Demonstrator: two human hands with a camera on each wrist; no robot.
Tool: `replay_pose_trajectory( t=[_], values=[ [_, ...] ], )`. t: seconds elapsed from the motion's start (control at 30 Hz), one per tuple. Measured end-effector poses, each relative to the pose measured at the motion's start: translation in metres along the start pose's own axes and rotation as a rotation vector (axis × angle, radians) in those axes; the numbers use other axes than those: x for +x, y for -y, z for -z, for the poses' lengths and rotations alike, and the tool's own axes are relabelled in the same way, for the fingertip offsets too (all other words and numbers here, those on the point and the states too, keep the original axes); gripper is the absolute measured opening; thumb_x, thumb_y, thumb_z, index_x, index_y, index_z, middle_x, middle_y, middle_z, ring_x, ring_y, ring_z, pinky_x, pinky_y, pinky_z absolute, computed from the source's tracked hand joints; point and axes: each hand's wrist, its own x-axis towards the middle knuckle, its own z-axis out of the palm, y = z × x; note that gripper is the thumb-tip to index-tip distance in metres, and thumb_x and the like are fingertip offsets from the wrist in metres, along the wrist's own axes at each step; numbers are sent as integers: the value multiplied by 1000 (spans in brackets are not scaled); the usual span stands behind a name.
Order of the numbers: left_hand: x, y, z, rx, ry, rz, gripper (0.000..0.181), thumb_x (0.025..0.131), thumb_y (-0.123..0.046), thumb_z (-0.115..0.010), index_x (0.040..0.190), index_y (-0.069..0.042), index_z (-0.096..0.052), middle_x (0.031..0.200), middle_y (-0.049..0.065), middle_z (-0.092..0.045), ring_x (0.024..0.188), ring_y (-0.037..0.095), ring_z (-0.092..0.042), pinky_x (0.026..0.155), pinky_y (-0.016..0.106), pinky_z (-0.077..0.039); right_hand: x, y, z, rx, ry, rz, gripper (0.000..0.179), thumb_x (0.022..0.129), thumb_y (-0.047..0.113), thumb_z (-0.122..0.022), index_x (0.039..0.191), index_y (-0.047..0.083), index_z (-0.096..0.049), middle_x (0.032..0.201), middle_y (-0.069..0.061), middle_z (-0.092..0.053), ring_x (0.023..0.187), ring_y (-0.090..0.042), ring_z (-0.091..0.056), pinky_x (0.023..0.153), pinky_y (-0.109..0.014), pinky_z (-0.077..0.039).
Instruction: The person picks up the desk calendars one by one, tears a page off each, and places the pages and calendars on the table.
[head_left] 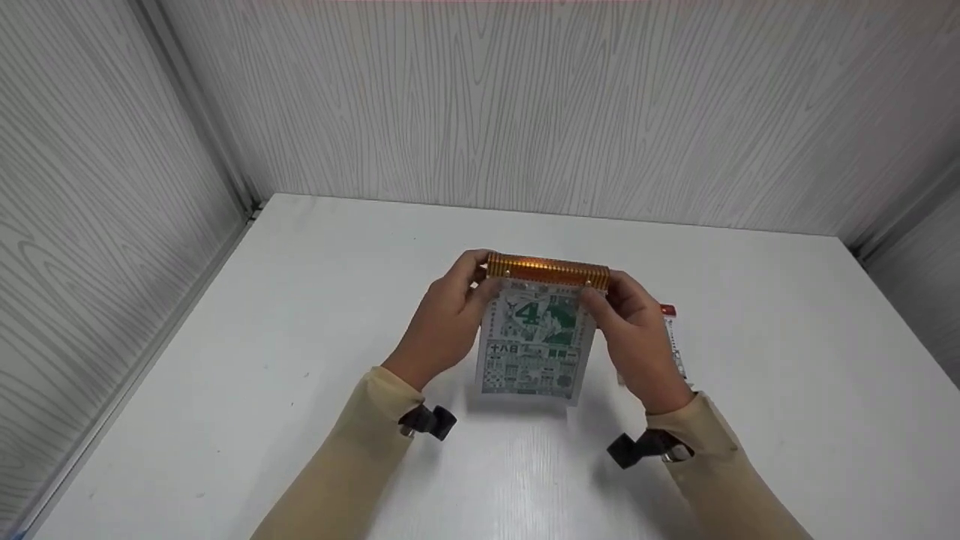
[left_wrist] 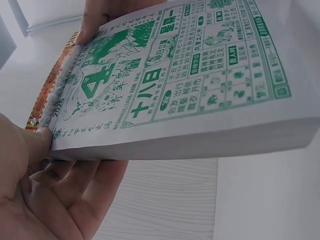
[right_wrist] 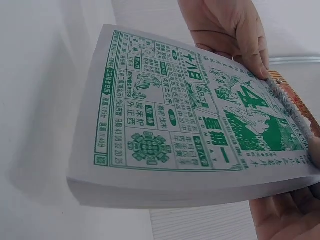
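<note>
A thick tear-off calendar (head_left: pixel 536 341) with green print and a big green 4 is held above the table, its gold-and-red bound edge (head_left: pixel 547 270) at the top. My left hand (head_left: pixel 442 319) grips its upper left corner, thumb on the front page and fingers behind, as the left wrist view also shows. At the upper right corner my right hand (head_left: pixel 637 337) holds it the same way. The right wrist view shows the thick block of pages (right_wrist: pixel 200 195) from the lower edge.
Partly hidden behind my right hand, another printed item with a red top edge (head_left: pixel 668 309) lies on the white table (head_left: pixel 360 255). Wood-grain panels (head_left: pixel 480 112) stand behind the table and at both sides.
</note>
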Motion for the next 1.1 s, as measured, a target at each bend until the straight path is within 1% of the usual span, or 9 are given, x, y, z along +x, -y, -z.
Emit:
replay_pose_trajectory(
  t=[0.13, 0.23, 0.33, 0.47, 0.67, 0.73, 0.87, 0.97, 1.1],
  values=[
    [0, -3, 1, -184, 73, 21, 39, 110, -36, -50, 141, -12, -51, 114, 4, -62, 86, 18, -68, 78, 36, -59, -1, 1, 3, 71, -38, 28, 37, 106, 30, -61, 135, 7, -61, 115, -16, -64, 99, -27, -63, 86, -32, -55],
    [1, -3, 2, -283, 131, 54, 34, 110, -31, -53, 138, -12, -54, 117, 7, -61, 94, 20, -72, 83, 37, -60, -1, 2, 5, 101, -59, 38, 36, 106, 30, -60, 135, 9, -61, 113, -17, -64, 97, -27, -64, 83, -33, -56],
    [2, 1, 3, -360, 189, 56, 33, 110, -26, -53, 139, -11, -54, 121, 9, -61, 102, 23, -70, 89, 39, -59, -1, 2, 6, 139, -71, 44, 36, 107, 28, -58, 137, 8, -60, 113, -17, -63, 98, -27, -65, 84, -34, -56],
    [5, 11, 2, -459, 275, 45, 36, 111, -29, -48, 143, -11, -53, 127, 10, -61, 113, 27, -64, 96, 43, -56, -1, 3, 8, 208, -100, 54, 39, 108, 27, -55, 141, 5, -55, 116, -15, -64, 101, -25, -66, 88, -35, -57],
    [4, 14, -7, -527, 397, 81, 44, 113, -39, -37, 153, -22, -43, 135, 8, -60, 118, 28, -64, 95, 46, -56, 0, 5, 12, 274, -128, 33, 44, 108, 32, -55, 142, 6, -53, 119, -16, -64, 102, -24, -67, 87, -34, -58],
    [4, 13, -11, -544, 404, 109, 45, 113, -43, -34, 155, -25, -40, 134, 9, -62, 115, 29, -66, 91, 45, -57, 1, 5, 12, 268, -127, 19, 45, 107, 34, -56, 142, 6, -53, 120, -17, -64, 101, -24, -68, 86, -34, -59],
    [2, 12, -17, -555, 383, 157, 45, 113, -45, -31, 154, -29, -38, 126, 11, -63, 108, 30, -67, 83, 41, -58, 2, 4, 13, 253, -119, -1, 47, 107, 37, -56, 143, 6, -52, 121, -17, -64, 100, -23, -69, 85, -34, -59],
    [1, 11, -22, -560, 379, 172, 47, 113, -47, -29, 155, -27, -36, 123, 13, -63, 106, 30, -67, 81, 40, -59, 2, 2, 14, 251, -117, -18, 48, 106, 38, -58, 143, 7, -53, 121, -16, -64, 100, -22, -69, 84, -33, -59],
    [1, 11, -26, -571, 384, 195, 49, 112, -45, -32, 157, -25, -31, 124, 12, -66, 105, 29, -70, 78, 40, -60, 3, 2, 15, 239, -102, -44, 49, 105, 39, -60, 141, 6, -54, 118, -15, -65, 97, -21, -69, 81, -33, -59]
  ],
)
